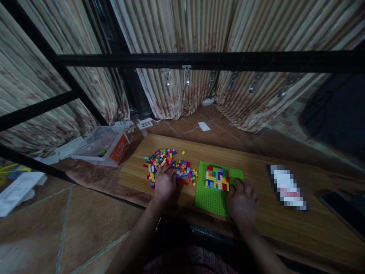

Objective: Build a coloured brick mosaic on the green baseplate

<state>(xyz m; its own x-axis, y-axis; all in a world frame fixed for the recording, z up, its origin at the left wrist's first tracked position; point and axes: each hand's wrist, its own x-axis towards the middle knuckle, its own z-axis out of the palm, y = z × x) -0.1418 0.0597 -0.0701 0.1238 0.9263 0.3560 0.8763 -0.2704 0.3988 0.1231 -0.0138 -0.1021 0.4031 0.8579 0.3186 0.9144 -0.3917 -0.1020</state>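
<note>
My left hand (165, 182) reaches into a loose pile of small coloured building bricks (162, 156). Its fingers are curled down among the bricks, and whatever is between the fingertips is hidden. My right hand (243, 199) lies over the right edge of a green studded baseplate (209, 198), its fingers apart and slightly bent. A rectangular patch of mixed bricks (217, 179) in red, yellow, white and blue is built on the plate, just left of the right thumb and forefinger.
The wooden board (256, 163) carries everything. A pixelated item (288, 187) and a dark phone (342, 211) lie at right. A clear plastic box (98, 140) with an orange label stands left. Behind are a black metal bar (205, 61) and striped curtains (182, 34).
</note>
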